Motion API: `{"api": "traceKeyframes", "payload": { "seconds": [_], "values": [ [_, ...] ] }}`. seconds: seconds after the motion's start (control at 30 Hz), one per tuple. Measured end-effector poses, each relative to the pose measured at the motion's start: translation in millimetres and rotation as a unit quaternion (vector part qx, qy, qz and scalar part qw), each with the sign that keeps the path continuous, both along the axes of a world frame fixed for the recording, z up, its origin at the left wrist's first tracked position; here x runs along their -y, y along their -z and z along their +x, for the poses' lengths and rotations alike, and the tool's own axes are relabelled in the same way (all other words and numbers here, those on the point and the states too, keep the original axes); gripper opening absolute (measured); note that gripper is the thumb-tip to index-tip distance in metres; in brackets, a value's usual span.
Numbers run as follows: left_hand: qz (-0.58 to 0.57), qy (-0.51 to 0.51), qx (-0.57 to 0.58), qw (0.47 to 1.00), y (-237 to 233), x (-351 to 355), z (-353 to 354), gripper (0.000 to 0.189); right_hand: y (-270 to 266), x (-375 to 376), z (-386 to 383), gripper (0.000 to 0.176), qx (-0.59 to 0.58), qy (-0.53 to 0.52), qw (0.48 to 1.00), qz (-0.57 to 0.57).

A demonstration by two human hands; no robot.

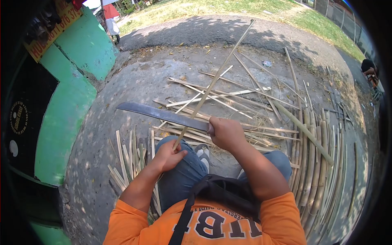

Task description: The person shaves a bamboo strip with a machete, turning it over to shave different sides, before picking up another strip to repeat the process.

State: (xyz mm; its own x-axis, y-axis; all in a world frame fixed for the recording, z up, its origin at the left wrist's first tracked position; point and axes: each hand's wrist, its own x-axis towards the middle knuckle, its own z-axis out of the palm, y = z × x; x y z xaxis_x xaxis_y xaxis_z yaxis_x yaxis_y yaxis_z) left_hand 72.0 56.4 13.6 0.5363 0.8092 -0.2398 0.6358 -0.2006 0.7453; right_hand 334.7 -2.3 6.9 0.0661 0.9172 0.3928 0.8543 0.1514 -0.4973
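Observation:
My right hand point(226, 132) is closed around the handle of a machete point(159, 113), whose long dark blade points to the left. A long thin bamboo strip point(216, 77) slants up and away in front of me, and the blade crosses it a little above my left hand. My left hand point(169, 156) grips that strip near its lower end, close over my bent knee. Below the blade, split bamboo strips point(257, 132) lie in a loose heap on the ground by my shoes.
Whole bamboo poles point(312, 171) lie side by side at right. Cut strips point(126, 157) are bundled at left, near a green wall point(75, 118). More strips cross on the ground ahead. A paved road point(196, 30) runs beyond. Another person point(370, 71) is at the far right.

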Motion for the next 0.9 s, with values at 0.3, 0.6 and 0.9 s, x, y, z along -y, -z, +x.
{"api": "traceKeyframes", "payload": {
  "seconds": [0.3,0.6,0.9],
  "values": [
    [0.002,0.007,0.014,1.0,-3,3,-1,0.03,-3,0,-4,0.01,-0.019,-0.031,0.999,0.004],
    [-0.076,0.039,0.038,0.996,-2,-1,-6,0.02,6,-10,1,0.007,0.053,0.003,0.998,0.043],
    [-0.177,0.037,0.069,0.981,-6,-2,-7,0.022,12,-17,1,0.009,0.061,0.007,0.996,0.06]
  ]
}}
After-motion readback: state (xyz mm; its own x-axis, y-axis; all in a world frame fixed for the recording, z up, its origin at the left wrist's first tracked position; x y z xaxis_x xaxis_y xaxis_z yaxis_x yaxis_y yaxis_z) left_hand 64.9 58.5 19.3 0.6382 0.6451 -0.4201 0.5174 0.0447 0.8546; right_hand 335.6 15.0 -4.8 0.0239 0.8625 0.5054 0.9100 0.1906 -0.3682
